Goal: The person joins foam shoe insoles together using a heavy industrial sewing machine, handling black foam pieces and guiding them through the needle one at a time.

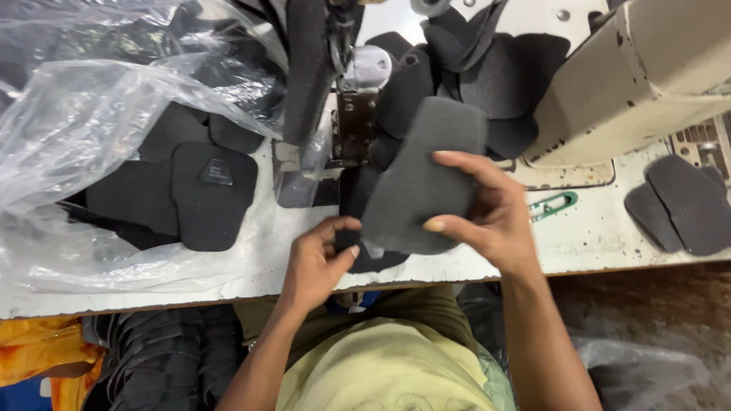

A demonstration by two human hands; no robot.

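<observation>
My right hand (pixel 487 209) grips a dark grey padded fabric piece (pixel 422 179) by its right edge, thumb on top. My left hand (pixel 318 262) pinches the lower left corner of that piece, over another dark piece lying on the white table (pixel 251 259). Just beyond the piece stands the needle and presser foot (pixel 356 114) of a cream sewing machine (pixel 640 76). More dark cut pieces (pixel 495 72) are heaped behind the needle.
A clear plastic bag (pixel 84 129) with black cut pieces (pixel 209 194) covers the table's left side. Green thread snips (pixel 554 204) lie right of my hand. Two grey pieces (pixel 685 202) sit at the far right. A stack of black pieces (pixel 164 358) rests below the table edge.
</observation>
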